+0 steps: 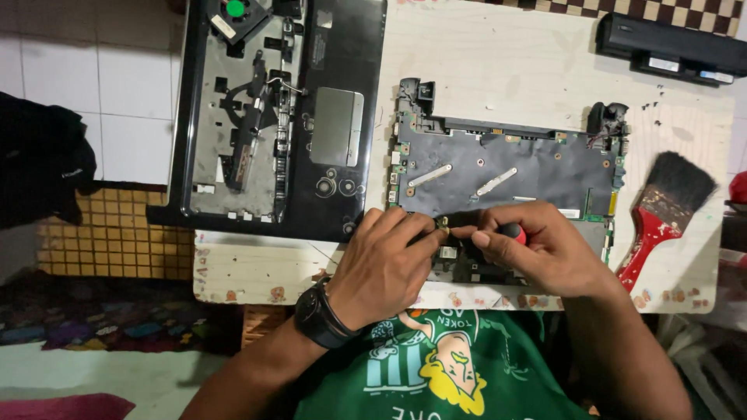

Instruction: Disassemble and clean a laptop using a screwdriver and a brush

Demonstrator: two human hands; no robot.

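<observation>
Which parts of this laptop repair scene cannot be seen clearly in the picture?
- Head view: tip of the red-handled screwdriver, hidden by both hands.
- Circuit board near edge, covered by the left hand and right hand.
- Laptop case and battery, cut by the top edge.

You have one view only, from the camera on your head, facing steeply down onto the white table [482, 47] from the near edge. It sits close: your forearms enter from the bottom, the table's far edge meets the top, and tiled floor [117, 101] shows at left.
</observation>
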